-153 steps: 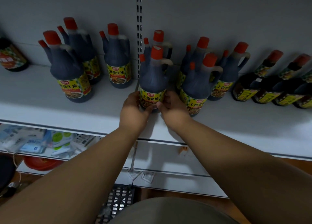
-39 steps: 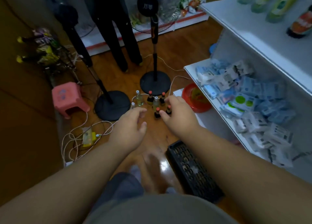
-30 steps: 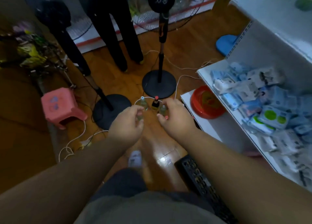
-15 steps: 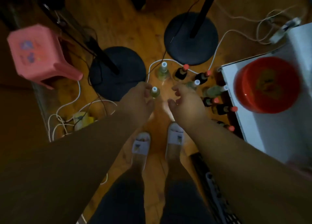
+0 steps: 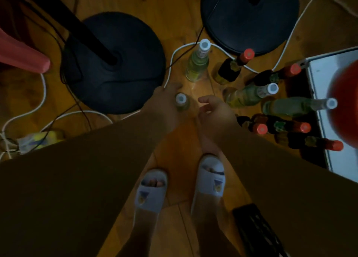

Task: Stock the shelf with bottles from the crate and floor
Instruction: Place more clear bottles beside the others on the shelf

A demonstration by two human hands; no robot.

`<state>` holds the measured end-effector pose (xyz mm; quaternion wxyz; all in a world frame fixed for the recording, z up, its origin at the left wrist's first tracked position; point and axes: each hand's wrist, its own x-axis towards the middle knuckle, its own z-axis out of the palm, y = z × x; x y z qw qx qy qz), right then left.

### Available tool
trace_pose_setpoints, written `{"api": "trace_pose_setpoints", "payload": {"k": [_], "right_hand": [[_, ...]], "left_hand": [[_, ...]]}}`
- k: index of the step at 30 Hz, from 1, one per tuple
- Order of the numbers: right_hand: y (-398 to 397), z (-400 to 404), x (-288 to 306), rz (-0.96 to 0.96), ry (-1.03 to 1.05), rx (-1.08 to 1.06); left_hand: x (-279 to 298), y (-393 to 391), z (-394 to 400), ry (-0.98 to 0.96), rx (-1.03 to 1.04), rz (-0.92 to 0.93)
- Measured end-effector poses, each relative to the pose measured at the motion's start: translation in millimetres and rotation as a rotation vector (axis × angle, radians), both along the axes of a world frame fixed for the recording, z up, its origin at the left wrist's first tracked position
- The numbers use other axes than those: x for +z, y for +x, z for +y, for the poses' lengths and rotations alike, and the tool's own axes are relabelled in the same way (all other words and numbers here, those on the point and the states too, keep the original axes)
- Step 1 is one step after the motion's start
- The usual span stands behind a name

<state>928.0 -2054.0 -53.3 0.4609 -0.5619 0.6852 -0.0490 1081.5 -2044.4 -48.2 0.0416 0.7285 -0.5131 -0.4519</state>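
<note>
Both hands were down near the floor: our left hand [image 5: 164, 101] sat right against a small white-capped bottle [image 5: 181, 101], though we couldn't tell if it actually gripped it, and our right hand [image 5: 215, 111] hung beside it, fingers loosely curled, holding nothing. More bottles [image 5: 251, 94] stood on the wooden floor [image 5: 180, 140] to the right, with the black crate [image 5: 257, 229] by our right slipper [image 5: 210, 181].

Bare forearms, no sleeves; pale grey open-toe slippers [image 5: 210, 181], small crest on straps
</note>
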Motion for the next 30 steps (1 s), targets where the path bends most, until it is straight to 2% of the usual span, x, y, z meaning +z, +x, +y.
{"api": "trace_pose_setpoints", "payload": {"k": [3, 6, 8, 10, 14, 18, 22, 24, 27, 30], "right_hand": [[3, -17, -12, -0.016, -0.023, -0.012], [6, -36, -8, 0.03, -0.008, 0.012], [8, -50, -5, 0.04, -0.017, 0.006], [9, -67, -1, 0.011, -0.036, -0.045], [18, -99, -7, -0.109, -0.045, -0.174], [34, -119, -29, -0.141, -0.067, -0.196], [37, -134, -48, -0.041, -0.032, -0.041], [31, -132, -45, -0.058, -0.066, -0.012], [20, -116, -17, -0.082, -0.148, -0.076], [14, -98, 33, -0.121, -0.226, -0.143]], "left_hand": [[-21, -8, -12, -0.034, -0.055, 0.002], [-29, -11, -16, 0.005, 0.136, 0.114], [-31, -14, -20, 0.012, 0.196, 0.122], [-34, -17, -26, -0.016, 0.273, 0.111], [-32, -19, -42, -0.118, 0.462, 0.224], [-31, -11, -61, -0.179, 0.403, 0.261], [-33, -4, -74, -0.188, 0.384, 0.247], [-27, 0, -74, -0.175, 0.368, 0.225], [-3, 3, -68, -0.205, 0.324, 0.178], [48, -1, -60, -0.187, 0.336, 0.19]]}}
